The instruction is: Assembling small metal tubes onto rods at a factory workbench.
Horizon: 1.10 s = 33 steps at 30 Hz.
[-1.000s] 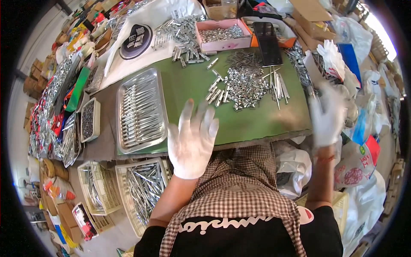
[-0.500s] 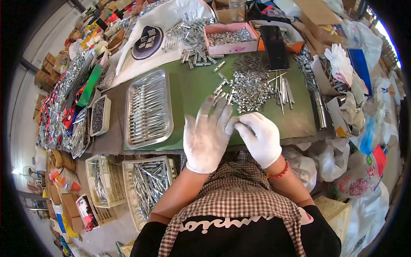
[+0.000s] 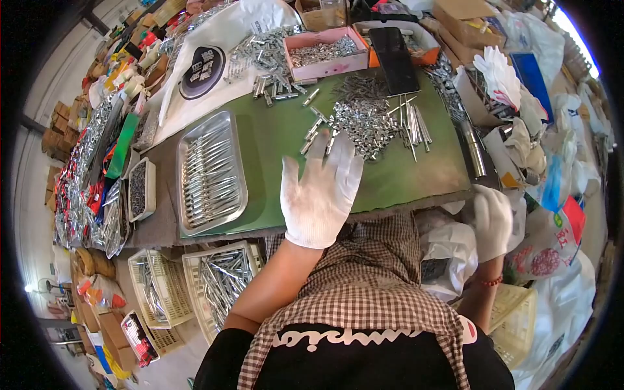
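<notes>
My left hand [image 3: 318, 188], in a white glove, is palm up over the near edge of the green work surface [image 3: 426, 172]. Its fingers are stretched out, and I see nothing on the palm. Just past the fingertips lie a heap of small shiny metal pieces [image 3: 364, 127] and a few short metal tubes [image 3: 316, 117]. My right hand [image 3: 492, 224], also gloved, is down beside the table's right edge among plastic bags [image 3: 448, 250]. Its fingertips cannot be made out, nor whether it holds anything. Thin metal rods [image 3: 413, 123] lie right of the heap.
A steel tray [image 3: 240, 162] with rows of slim pointed metal pieces stands at left. Behind the heap are a phone [image 3: 394, 62] and a pink box [image 3: 328, 68] of small parts. Plastic crates [image 3: 257, 250] with metal rods stand below the table's left side.
My right hand has left my left hand and moved right, off the table edge toward the bags. My left hand stays over the near edge, fingers spread. The view has shifted slightly.
</notes>
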Motion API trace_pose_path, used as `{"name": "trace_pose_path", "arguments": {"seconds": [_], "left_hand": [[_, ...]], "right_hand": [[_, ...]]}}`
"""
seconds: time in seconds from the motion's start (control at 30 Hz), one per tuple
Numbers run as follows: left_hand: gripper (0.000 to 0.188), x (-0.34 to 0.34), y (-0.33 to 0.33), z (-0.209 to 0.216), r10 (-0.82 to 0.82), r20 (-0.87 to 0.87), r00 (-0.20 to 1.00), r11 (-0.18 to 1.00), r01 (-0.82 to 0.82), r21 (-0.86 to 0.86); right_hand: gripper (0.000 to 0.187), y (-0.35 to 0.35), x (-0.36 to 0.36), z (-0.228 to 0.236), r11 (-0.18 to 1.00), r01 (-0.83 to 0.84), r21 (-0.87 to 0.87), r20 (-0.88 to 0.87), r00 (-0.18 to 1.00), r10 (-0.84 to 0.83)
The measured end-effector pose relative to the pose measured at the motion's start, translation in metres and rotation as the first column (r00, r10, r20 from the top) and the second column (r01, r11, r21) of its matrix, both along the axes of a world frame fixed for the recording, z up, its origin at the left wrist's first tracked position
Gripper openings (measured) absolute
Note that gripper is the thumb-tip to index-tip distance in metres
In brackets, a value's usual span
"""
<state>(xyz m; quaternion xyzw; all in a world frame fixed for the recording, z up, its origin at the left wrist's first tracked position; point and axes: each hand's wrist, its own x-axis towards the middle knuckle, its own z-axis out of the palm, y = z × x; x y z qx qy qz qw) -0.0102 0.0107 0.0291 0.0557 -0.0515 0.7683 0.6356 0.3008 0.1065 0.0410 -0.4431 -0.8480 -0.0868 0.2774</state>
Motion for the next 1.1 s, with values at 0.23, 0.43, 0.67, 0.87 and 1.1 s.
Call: {"name": "trace_pose_path", "arguments": {"seconds": [0.23, 0.43, 0.67, 0.87, 1.1], "left_hand": [[0.062, 0.004, 0.008, 0.003, -0.005, 0.048, 0.999, 1.0, 0.005, -0.005], [0.064, 0.015, 0.005, 0.002, -0.012, 0.077, 0.997, 0.999, 0.009, 0.033], [0.06, 0.053, 0.027, -0.01, -0.125, -0.038, 0.991, 0.986, 0.129, 0.109], [0.058, 0.045, 0.046, 0.003, -0.191, 0.162, 0.968, 0.966, 0.157, 0.204], [0.062, 0.017, 0.053, 0.01, -0.14, 0.073, 0.987, 0.98, 0.128, 0.15]], "right_hand": [[0.022, -0.031, -0.124, 0.007, 0.722, -0.531, -0.444, -0.572, 0.788, 0.229], [0.019, -0.032, -0.148, 0.0, 0.685, -0.599, -0.415, -0.668, 0.712, 0.217], [0.007, -0.039, -0.082, -0.002, 0.684, -0.454, -0.571, -0.65, 0.759, -0.039], [0.018, 0.005, 0.035, -0.04, 0.898, 0.314, -0.309, 0.017, 0.946, -0.325], [0.014, -0.005, -0.022, -0.004, 0.983, -0.028, -0.18, -0.457, 0.887, -0.058]]}}
